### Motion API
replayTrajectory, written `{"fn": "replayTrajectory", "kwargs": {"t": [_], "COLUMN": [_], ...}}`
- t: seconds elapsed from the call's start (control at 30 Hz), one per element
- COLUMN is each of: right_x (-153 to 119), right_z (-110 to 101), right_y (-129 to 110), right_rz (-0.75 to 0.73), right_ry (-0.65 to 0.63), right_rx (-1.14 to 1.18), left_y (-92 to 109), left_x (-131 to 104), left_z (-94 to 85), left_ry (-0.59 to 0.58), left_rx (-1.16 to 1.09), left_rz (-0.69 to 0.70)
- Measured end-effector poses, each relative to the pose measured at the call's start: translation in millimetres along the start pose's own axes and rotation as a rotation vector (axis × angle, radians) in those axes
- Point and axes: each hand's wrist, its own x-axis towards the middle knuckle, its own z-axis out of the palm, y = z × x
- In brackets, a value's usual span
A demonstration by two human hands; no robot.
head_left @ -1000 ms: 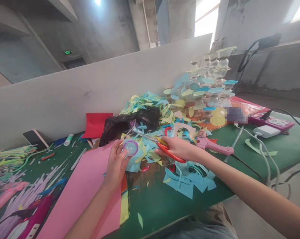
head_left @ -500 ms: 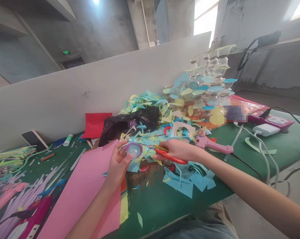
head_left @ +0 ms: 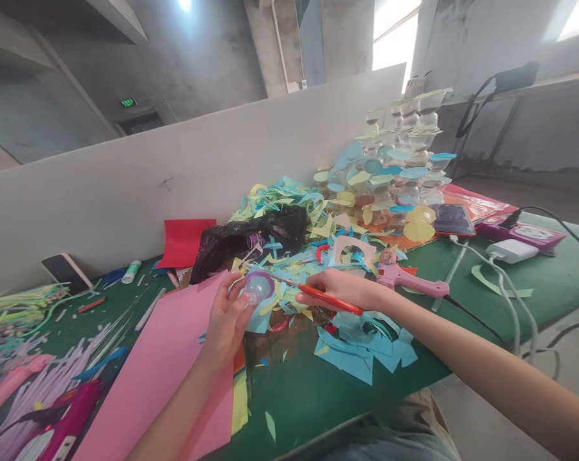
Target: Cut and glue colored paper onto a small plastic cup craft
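The left hand [head_left: 228, 317] is pinching a clear, purple-edged cup [head_left: 259, 290] left of the right hand [head_left: 347, 287], which is gripping red-handled scissors [head_left: 334, 301], their blades pointing along the cup's upper edge.

Craft workshop: concrete wall [head_left: 212, 61], glue gun [head_left: 414, 281], heaped paper scraps [head_left: 284, 192].

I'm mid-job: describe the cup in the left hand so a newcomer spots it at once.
On the green table, find the large pink sheet, then the left hand near its far right corner. That hand holds a see-through rounded cup, close to the blades of red-handled scissors in the right hand. Its purple rim sets it apart from the flat paper scraps nearby.
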Motion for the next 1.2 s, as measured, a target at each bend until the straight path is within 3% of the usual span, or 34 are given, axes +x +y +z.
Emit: {"fn": "replayTrajectory", "kwargs": {"t": [0.27, 0.53, 0.87, 1.2], "right_x": [4, 2, 3, 9], "right_z": [2, 1, 5, 6], "right_y": [3, 6, 6, 7], "right_rz": [0.051, 0.051, 0.068, 0.09], "right_ry": [0.061, 0.151, 0.093, 0.14], "right_rx": [0.021, -0.175, -0.294, -0.256], "left_y": [0, -2, -6, -12], "left_x": [2, 2, 4, 7], "left_z": [-0.5, -2.7, -2.4, -9.0], "left_ry": [0.007, 0.005, -0.022, -0.034], "left_rx": [-0.038, 0.059, 0.094, 0.131], "left_rz": [-0.03, 0.025, 0.047, 0.027]}}
